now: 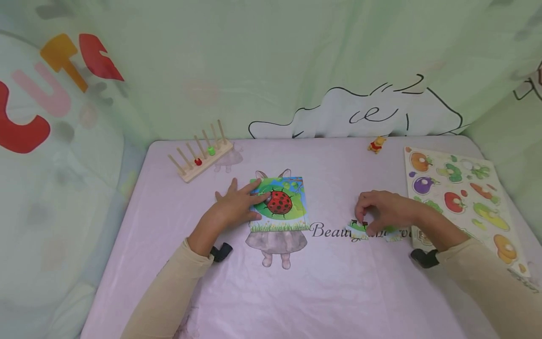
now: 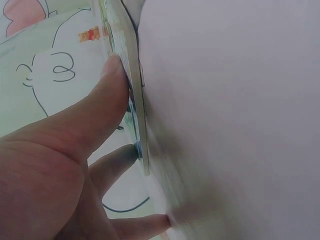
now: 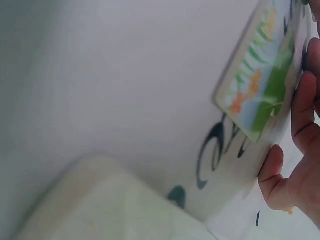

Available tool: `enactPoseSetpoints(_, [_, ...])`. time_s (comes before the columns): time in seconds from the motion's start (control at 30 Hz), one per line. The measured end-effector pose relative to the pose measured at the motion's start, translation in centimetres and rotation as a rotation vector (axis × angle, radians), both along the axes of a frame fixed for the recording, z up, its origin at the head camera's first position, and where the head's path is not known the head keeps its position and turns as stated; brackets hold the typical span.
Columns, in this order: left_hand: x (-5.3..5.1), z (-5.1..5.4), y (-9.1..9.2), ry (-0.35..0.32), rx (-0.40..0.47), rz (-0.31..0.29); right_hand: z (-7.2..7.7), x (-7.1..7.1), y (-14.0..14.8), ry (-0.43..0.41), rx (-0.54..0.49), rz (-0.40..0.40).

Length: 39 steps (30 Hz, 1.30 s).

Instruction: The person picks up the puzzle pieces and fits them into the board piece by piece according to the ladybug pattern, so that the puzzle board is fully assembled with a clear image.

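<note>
In the head view a ladybird jigsaw puzzle (image 1: 279,219) lies on the cloth, showing a red spotted beetle on a leaf. My left hand (image 1: 232,207) rests across its left side with fingers spread. In the left wrist view the thumb (image 2: 107,95) touches the puzzle's edge (image 2: 141,130). To the right, my right hand (image 1: 383,209) pinches a puzzle piece (image 1: 357,229) between thumb and fingers, close to the cloth. Beneath that hand lies a second piece (image 1: 394,234), partly hidden; its printed grass and orange flowers (image 3: 252,85) show in the right wrist view.
A wooden peg stand (image 1: 203,165) with a red and a green bead stands at the back left. A small bear figure (image 1: 376,145) sits near the back edge. The vegetable puzzle board (image 1: 461,165) lies at the right, beside my right forearm. Curtains hang behind the table.
</note>
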State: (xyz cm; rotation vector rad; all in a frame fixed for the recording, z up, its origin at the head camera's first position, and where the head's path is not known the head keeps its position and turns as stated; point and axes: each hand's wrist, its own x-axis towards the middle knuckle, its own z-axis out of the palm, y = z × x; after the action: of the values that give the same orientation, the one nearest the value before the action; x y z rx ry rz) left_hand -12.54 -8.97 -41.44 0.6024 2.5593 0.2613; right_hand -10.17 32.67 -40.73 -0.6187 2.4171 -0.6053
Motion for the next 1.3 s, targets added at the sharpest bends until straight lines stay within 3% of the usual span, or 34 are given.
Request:
enactPoseSetpoints(0.27, [0.2,0.0,0.1,-0.010,0.005,0.004,0.4,-0.6,0.1,-0.073,-0.072,0.000])
enactPoseSetpoints(0.43, [0.2,0.1,0.2,-0.008,0.000,0.001,0.6,-1.0,0.0,-0.124,-0.048,-0.019])
enactPoseSetpoints(0.73, [0.2,0.2,0.3,-0.010,0.002,0.005,1.1,-1.5,-1.0,-0.072,-0.087,-0.031])
enactPoseSetpoints(0.93, [0.0,0.2,0.3,-0.010,0.018,0.006,1.7,-1.5,-2.6,-0.040,-0.164,-0.074])
enactPoseSetpoints(1.17, [-0.2,0.1,0.1,-0.015,0.005,0.003,1.8,-1.6,-5.0,-0.142,-0.243,-0.172])
enactPoseSetpoints(1.3, [-0.2,0.2,0.0,-0.009,0.005,0.001,1.8,-1.6,-6.2,-0.143,-0.281,-0.193])
